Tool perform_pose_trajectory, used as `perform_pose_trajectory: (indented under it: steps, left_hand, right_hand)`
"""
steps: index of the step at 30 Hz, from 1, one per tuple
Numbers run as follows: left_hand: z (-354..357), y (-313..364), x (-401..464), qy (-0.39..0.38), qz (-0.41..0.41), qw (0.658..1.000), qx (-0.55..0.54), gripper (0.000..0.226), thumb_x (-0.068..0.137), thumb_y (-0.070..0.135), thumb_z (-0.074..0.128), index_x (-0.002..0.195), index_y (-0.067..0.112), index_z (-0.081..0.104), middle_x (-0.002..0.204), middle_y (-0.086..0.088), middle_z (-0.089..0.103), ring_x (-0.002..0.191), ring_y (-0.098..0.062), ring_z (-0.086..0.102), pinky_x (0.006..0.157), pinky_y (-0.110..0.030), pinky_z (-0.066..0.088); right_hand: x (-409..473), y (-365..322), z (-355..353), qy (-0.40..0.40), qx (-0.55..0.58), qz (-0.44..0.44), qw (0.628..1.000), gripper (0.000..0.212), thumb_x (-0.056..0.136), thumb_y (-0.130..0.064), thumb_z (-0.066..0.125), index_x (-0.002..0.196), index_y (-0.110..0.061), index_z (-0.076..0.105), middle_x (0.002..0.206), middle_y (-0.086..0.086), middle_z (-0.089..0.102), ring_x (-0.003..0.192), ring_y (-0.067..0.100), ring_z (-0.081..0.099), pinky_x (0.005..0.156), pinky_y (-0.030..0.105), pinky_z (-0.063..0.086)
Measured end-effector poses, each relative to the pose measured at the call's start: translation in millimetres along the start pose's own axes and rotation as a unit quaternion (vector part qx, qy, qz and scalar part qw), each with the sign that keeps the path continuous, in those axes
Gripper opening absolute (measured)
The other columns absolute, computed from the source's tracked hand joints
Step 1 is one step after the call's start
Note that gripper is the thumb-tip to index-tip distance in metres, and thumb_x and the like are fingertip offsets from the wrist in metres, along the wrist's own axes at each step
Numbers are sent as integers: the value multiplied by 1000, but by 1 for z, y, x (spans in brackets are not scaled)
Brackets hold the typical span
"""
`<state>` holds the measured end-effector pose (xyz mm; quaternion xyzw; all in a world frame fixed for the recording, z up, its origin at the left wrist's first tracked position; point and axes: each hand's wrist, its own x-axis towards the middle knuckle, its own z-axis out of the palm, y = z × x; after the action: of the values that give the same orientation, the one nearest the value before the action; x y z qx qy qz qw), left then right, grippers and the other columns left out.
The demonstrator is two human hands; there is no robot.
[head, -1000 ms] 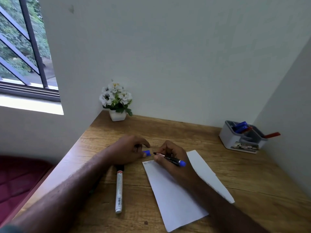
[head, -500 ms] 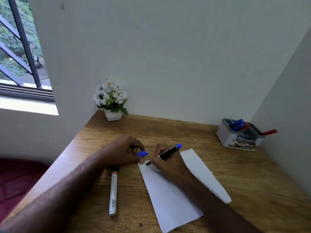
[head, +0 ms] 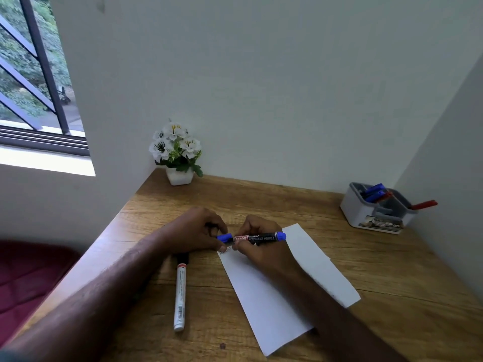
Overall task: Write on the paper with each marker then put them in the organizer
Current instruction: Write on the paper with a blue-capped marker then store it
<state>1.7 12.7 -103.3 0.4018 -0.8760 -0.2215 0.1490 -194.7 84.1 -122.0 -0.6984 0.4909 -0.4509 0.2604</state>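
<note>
A white sheet of paper point(head: 282, 291) lies on the wooden desk point(head: 392, 270), with small writing at its top left corner. Above that corner my right hand point(head: 261, 241) holds a black marker with a blue end point(head: 261, 236) level, pointing left. My left hand point(head: 193, 231) pinches the blue cap point(head: 225, 237), which sits on or right at the marker's tip. A white marker with a black cap point(head: 180, 293) lies on the desk left of the paper, just below my left hand. The grey and white organizer point(head: 376, 209) stands at the far right with blue and red markers in it.
A small white pot of white flowers point(head: 176, 152) stands in the desk's back left corner. Walls close the desk at the back and right. A window is at the upper left, and a dark red seat point(head: 26, 278) lies below the desk's left edge.
My right hand lifted the marker's tip off the paper and turned it level, tip toward the left. The blue cap in my left hand has met the tip.
</note>
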Motion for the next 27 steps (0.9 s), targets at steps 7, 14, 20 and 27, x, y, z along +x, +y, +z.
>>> perform_pose_trajectory:
  steps: [7,14,20,27]
  left_hand:
    - [0,-2,-1,-1,-2,1000,-23,33,77,33,81,108,25,74,83,15,63,79,-7,57,68,-19,44]
    - [-2,0,-1,-8,3,1000,-14,27,79,29,78,106,24,75,86,14,66,81,-9,60,70,-25,49]
    - [-2,0,-3,-5,-2,1000,-30,28,80,34,78,106,24,75,82,16,63,74,-4,56,64,-16,39]
    - [-2,0,-2,-26,-10,999,-25,34,78,35,79,110,25,73,84,16,62,79,-3,56,69,-18,40]
  right_hand:
    - [-1,-2,4,22,30,89,995,14,67,-19,62,61,-8,56,62,10,60,58,7,51,55,21,40]
    - [-4,-11,15,8,32,51,998,26,69,-19,69,54,-20,48,51,-10,49,51,2,44,52,12,34]
    - [-6,-4,15,-6,41,66,997,42,81,-8,75,54,-19,44,49,-12,44,50,3,39,51,13,31]
    - [-7,-8,15,-8,38,61,997,37,81,-8,77,58,-4,48,54,-3,45,51,3,39,51,13,31]
